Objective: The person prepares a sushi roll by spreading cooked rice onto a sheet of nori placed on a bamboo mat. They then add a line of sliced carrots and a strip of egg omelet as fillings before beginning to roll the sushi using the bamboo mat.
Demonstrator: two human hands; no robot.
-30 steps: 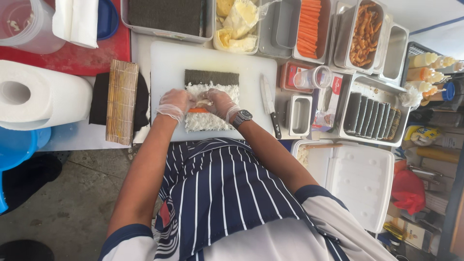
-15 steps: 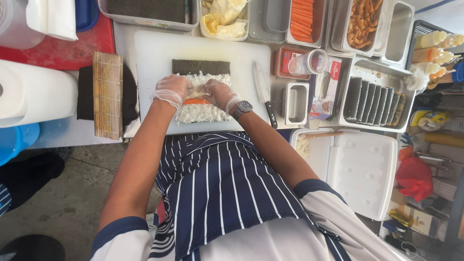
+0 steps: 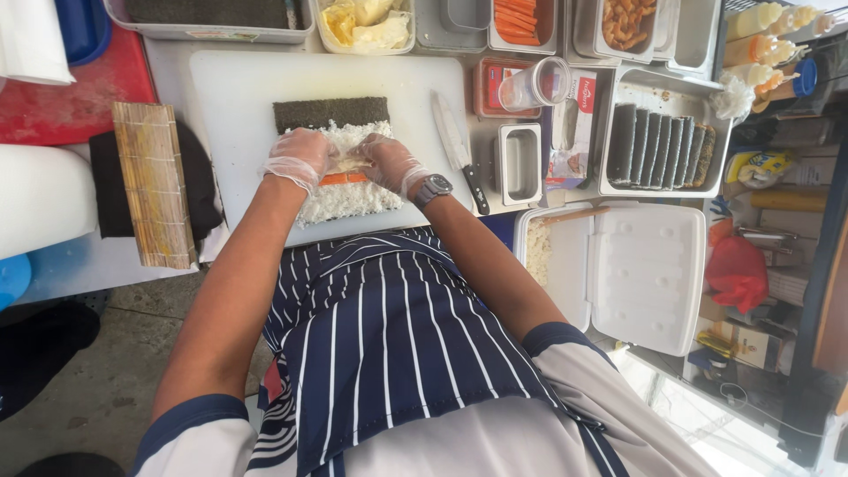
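1. Hands: your left hand [image 3: 300, 159] and right hand [image 3: 387, 163], both in clear gloves, rest on the rice-covered seaweed sheet [image 3: 340, 155] on the white cutting board [image 3: 238, 97]. The fingers of both curl down onto the filling at the middle of the rice; whether they pinch anything you cannot tell from this view.
2. Filling: an orange strip [image 3: 343, 178] lies across the rice, just below your fingertips, with a pale filling under them.
3. Sheet position: the sheet sits at the board's centre, with bare dark seaweed showing along the far edge.
4. Knife [image 3: 459, 150]: it lies on the board's right edge, near your right wrist and apart from it.
5. Far containers: a tray of dark seaweed sheets [image 3: 212, 16], a tub of pale yellow pieces [image 3: 364, 22], a tray of orange strips [image 3: 517, 19] and a tray of fried brown pieces [image 3: 629, 22].
6. Right side: a metal tray [image 3: 662, 141] holds finished dark rolls [image 3: 658, 146] side by side; a small steel tub [image 3: 519, 163] sits between it and the knife.
7. Near right: a white foam box [image 3: 636, 274] stands open, with rice visible at its left edge.
8. Left side: a bamboo rolling mat [image 3: 155, 181] lies on a dark cloth [image 3: 203, 185], beside the board.
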